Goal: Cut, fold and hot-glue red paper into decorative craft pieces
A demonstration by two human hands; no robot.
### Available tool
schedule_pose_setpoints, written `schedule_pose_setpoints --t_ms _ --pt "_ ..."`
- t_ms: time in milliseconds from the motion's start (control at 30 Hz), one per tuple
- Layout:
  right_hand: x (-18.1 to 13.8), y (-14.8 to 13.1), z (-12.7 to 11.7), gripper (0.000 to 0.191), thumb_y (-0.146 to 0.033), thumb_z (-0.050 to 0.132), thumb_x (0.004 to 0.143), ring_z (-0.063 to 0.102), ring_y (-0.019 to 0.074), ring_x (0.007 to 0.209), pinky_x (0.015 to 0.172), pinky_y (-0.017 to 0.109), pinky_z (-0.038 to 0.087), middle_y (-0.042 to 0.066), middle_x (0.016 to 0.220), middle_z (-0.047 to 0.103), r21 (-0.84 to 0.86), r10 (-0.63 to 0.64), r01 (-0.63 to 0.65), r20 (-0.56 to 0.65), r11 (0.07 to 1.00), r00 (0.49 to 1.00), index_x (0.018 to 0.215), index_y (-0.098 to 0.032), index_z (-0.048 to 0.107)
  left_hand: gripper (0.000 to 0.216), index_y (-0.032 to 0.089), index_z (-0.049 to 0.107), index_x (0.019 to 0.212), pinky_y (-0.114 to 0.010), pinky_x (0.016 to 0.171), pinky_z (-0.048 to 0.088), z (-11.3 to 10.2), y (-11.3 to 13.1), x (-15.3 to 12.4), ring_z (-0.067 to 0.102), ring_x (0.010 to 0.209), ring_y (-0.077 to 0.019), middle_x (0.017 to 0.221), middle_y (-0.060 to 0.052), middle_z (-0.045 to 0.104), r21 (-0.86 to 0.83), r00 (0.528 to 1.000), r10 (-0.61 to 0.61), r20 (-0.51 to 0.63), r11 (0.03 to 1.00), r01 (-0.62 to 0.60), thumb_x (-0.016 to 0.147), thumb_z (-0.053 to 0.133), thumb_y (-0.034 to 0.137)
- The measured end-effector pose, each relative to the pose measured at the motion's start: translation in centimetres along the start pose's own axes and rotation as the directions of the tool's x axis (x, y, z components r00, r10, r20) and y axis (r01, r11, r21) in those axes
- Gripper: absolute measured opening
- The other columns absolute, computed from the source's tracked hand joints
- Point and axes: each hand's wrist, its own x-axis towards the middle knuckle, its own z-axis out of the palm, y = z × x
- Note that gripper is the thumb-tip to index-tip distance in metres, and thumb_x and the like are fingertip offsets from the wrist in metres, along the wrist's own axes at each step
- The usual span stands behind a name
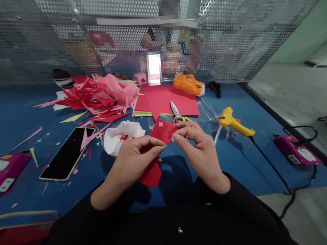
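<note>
A piece of red paper is held up between my two hands, with a small pale pink square stuck or lying near its top. My left hand grips it, thumb against fingers, and more of the red paper hangs below that palm. At the paper's right edge, my right hand pinches with thumb and forefinger; a tiny pink bit shows by the fingertips. Behind the left hand stands a bowl lined with white paper, holding small red scraps. Scissors with orange and yellow handles lie just beyond the right hand, partly hidden.
Stacked coloured sheets, red on top, lie at the back beside an orange packet. Pink and red paper scraps are heaped back left, near a black phone. A yellow glue gun trails its cord to a purple power strip.
</note>
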Motion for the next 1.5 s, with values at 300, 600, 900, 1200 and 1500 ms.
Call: schedule_pose_setpoints --t_ms 300,600,900,1200,1500 --pt "-1.0 -0.1 1.2 0.008 -0.018 0.068 0.088 0.063 0.0245 0.116 0.100 0.047 0.048 0.008 0.119 0.068 -0.218 -0.273 0.261 -0.023 0.940 0.962 0.087 -0.023 0.073 0.016 0.019 0.079 0.083 -0.023 0.064 0.049 0.2 -0.6 -0.1 0.066 0.066 -0.0141 0.073 -0.001 0.076 0.025 0.995 0.099 -0.028 0.995 -0.098 0.079 0.073 0.033" --pt "-0.9 -0.1 0.8 0.010 -0.020 0.065 0.091 0.061 0.0243 0.118 0.103 0.049 0.048 0.007 0.118 0.068 -0.254 -0.290 0.265 -0.069 0.930 0.954 0.091 -0.024 0.075 0.019 0.017 0.078 0.081 -0.023 0.060 0.049 0.3 -0.5 -0.2 0.064 0.062 -0.0131 0.067 -0.001 0.073 -0.040 0.998 0.060 -0.021 0.997 -0.061 0.078 0.072 0.035" --pt "-0.6 -0.2 0.2 0.006 -0.024 0.067 0.090 0.050 0.0277 0.137 0.115 0.057 0.037 0.007 0.131 0.065 -0.228 -0.174 0.172 0.011 0.958 0.985 0.087 -0.026 0.072 0.020 0.019 0.077 0.082 -0.023 0.061 0.050 0.2 -0.3 -0.3 0.065 0.062 -0.0141 0.068 -0.001 0.073 -0.009 0.999 0.045 -0.029 0.999 -0.045 0.080 0.073 0.038" --pt "-0.5 -0.1 0.1 0.006 -0.025 0.066 0.090 0.041 0.0279 0.145 0.116 0.056 0.034 0.010 0.138 0.062 -0.294 -0.242 0.272 0.136 0.916 0.961 0.085 -0.025 0.067 0.016 0.021 0.078 0.081 -0.026 0.067 0.049 0.0 -0.4 -0.3 0.065 0.067 -0.0155 0.074 -0.001 0.075 0.178 0.984 0.177 -0.023 0.969 -0.171 0.084 0.067 0.033" --pt "-0.3 0.0 -0.1 0.011 -0.023 0.063 0.091 0.059 0.0236 0.122 0.105 0.045 0.044 0.006 0.115 0.069 -0.015 0.062 -0.062 0.050 0.998 0.997 0.080 -0.023 0.064 0.019 0.021 0.077 0.080 -0.028 0.067 0.051 0.2 -0.3 -0.3 0.064 0.065 -0.0164 0.071 -0.001 0.074 0.182 0.985 0.163 -0.061 0.972 -0.149 0.084 0.069 0.038"
